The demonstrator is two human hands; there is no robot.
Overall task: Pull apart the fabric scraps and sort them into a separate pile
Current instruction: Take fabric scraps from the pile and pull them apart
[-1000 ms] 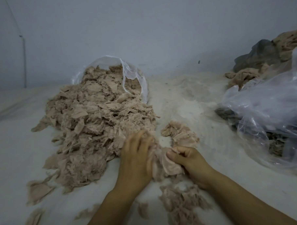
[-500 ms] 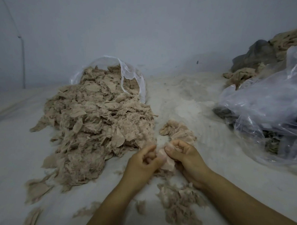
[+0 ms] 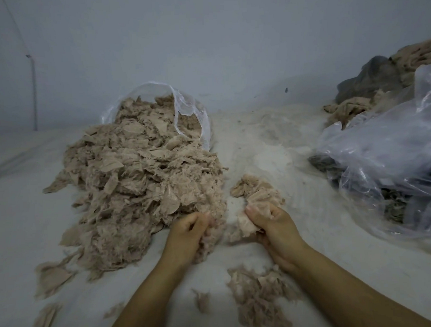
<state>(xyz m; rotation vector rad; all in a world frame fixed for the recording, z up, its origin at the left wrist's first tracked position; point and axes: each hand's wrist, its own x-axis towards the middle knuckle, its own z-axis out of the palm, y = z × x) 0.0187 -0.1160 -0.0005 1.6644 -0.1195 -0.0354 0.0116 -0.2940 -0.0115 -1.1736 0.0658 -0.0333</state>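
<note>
My left hand [image 3: 190, 232] and right hand [image 3: 274, 225] each grip a tuft of scraps; the big heap [image 3: 136, 181] on the left remains, with small sorted piles [image 3: 256, 191] just beyond.

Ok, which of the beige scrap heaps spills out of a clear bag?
The big heap on the left, its far end inside the clear bag. The small heaps beyond the right hand and between the forearms lie loose.

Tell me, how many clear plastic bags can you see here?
2. One clear bag lies at the back, behind the big scrap pile spilling from it. A second bag slumps at the right edge; more could be hidden behind it.
</note>
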